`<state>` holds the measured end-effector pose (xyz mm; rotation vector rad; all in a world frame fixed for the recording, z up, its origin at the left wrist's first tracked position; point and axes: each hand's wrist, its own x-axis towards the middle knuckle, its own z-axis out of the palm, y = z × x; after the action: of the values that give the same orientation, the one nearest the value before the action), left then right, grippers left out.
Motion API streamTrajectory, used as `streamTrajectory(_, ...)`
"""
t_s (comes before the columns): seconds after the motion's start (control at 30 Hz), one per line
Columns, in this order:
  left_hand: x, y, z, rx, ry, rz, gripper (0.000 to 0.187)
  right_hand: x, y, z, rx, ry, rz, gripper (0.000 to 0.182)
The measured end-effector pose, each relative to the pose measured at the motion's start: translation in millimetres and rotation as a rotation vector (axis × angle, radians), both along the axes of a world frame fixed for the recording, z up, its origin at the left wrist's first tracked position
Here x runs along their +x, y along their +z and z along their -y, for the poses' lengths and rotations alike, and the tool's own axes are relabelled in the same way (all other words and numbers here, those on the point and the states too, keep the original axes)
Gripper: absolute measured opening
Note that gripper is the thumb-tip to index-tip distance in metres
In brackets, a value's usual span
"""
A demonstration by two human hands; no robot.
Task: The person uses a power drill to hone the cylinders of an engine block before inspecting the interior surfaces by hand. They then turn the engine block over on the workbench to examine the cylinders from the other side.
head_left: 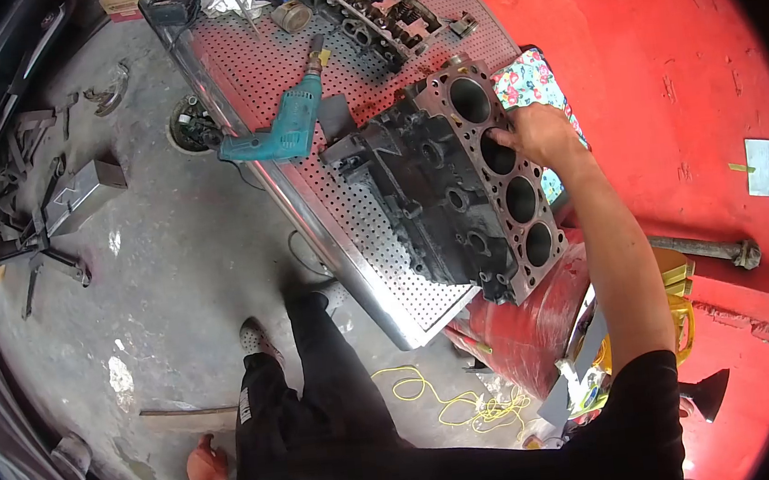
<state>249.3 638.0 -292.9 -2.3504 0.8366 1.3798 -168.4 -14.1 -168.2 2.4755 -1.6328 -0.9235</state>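
Note:
A dark engine block (440,188) with a row of several round bores lies at the near end of a perforated metal table. My right hand (543,135) grips its far right edge, with the thumb over the rim of the second bore and the other fingers mostly hidden. Low at the left, beside my leg, my left hand (206,465) hangs with loosely bent fingers and no object visible in it. A teal power drill (285,124) rests on the table left of the block. Beyond the block is a cylinder head (380,4).
The metal table's edge (350,271) runs beside my legs. Floral cloth (531,82) lies behind the block, near a red wall (626,59). A yellow cord (456,406) is on the floor. Metal parts (41,227) and a bucket (191,124) stand at the left.

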Motion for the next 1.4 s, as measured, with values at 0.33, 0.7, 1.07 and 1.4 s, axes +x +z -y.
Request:
streamTrajectory(0.33, 15.7, -8.1, -50.7, 0.08, 0.019, 0.032, 0.05, -16.8, 10.2, -0.5, -0.023, -0.007, 0.158, 0.036)
streamTrajectory(0.7, -12.9, -15.2, -44.2, -0.037, 0.088, 0.001, 0.043, -33.0, 31.0, -19.4, 0.206, 0.338, -0.249, 0.051)
streamTrajectory(1.07, -23.3, -70.2, -41.9, -0.112, 0.542, -0.129, 0.05, -43.5, -4.8, -92.7, 0.689, -0.847, 1.111, 0.06)
streamTrajectory(1.4, -17.2, -42.2, 182.6, -0.192, -0.282, 0.08, 0.052, -35.8, -21.5, -94.7, 0.168, -0.418, 0.661, 0.049)
